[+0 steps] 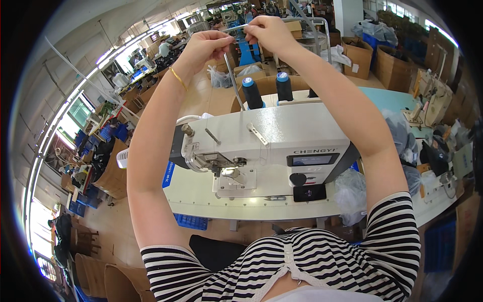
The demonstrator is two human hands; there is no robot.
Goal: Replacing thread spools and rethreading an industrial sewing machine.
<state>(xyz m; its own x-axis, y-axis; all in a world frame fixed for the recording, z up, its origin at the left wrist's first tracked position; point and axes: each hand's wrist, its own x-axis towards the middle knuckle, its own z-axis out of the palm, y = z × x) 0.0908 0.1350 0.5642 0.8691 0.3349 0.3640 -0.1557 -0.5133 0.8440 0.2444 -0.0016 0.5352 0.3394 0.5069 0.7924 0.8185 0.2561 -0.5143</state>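
Both my arms are raised above a white industrial sewing machine (226, 126). My left hand (207, 45) is closed in a pinch beside the upper end of a thin metal thread stand (234, 80). Close by on its right, my right hand (265, 33) also pinches, fingertips at the stand's pale crossbar (235, 28). Whatever lies between the fingertips is too fine to make out. Below the hands, behind the machine head, stand two black thread cones with blue tops, a left cone (252, 94) and a right cone (284, 88).
On the machine table (241, 208) lie a black phone (309, 193) and small thread snips (275, 198). Plastic bags (352, 194) crowd the table's right side. Cardboard boxes (357, 58) stand at the back right. A blue crate (191, 221) shows under the table.
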